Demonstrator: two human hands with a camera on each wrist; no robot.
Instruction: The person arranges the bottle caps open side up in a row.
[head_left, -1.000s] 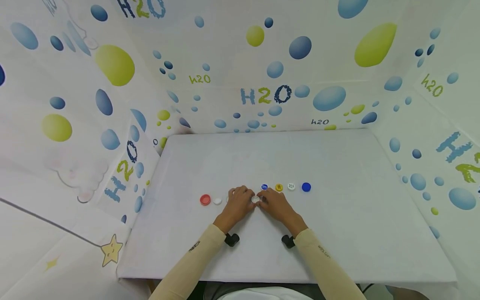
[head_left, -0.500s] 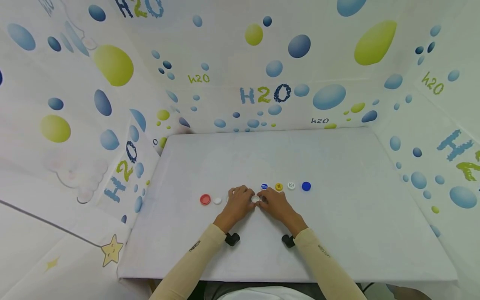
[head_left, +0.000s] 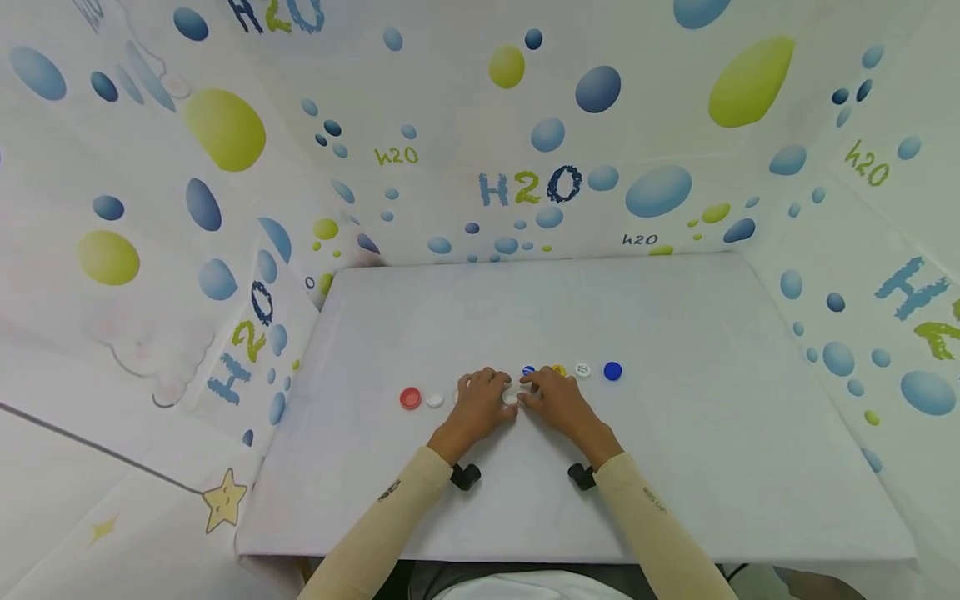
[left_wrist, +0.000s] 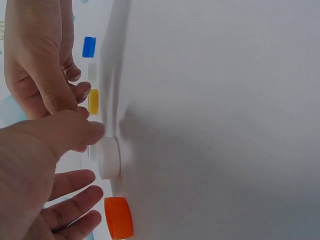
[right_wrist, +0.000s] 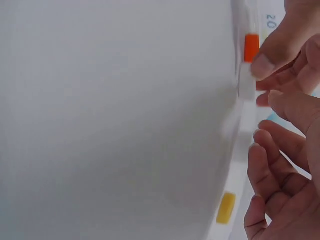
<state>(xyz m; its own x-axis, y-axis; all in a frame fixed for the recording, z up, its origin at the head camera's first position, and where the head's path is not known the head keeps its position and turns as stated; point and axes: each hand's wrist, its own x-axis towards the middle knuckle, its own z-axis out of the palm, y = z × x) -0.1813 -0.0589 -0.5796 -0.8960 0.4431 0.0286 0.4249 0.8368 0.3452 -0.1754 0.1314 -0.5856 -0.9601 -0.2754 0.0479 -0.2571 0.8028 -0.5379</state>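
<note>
My left hand holds a small white bottle cap between thumb and index finger on the table. To its right is my right hand, apart from that cap, with its fingers loosely bent and nothing in them in the right wrist view. A red-orange cap and a white cap lie left of my left hand, which partly covers another whitish cap. Just beyond my right fingers are a blue printed cap and a yellow cap, both partly hidden.
A white printed cap and a plain blue cap continue the back row to the right. The caps lie on a white-covered table. Patterned walls stand behind and at both sides.
My right hand has let go of the white cap and shifted slightly right, now covering part of the yellow cap. My left hand stays at the white cap.
</note>
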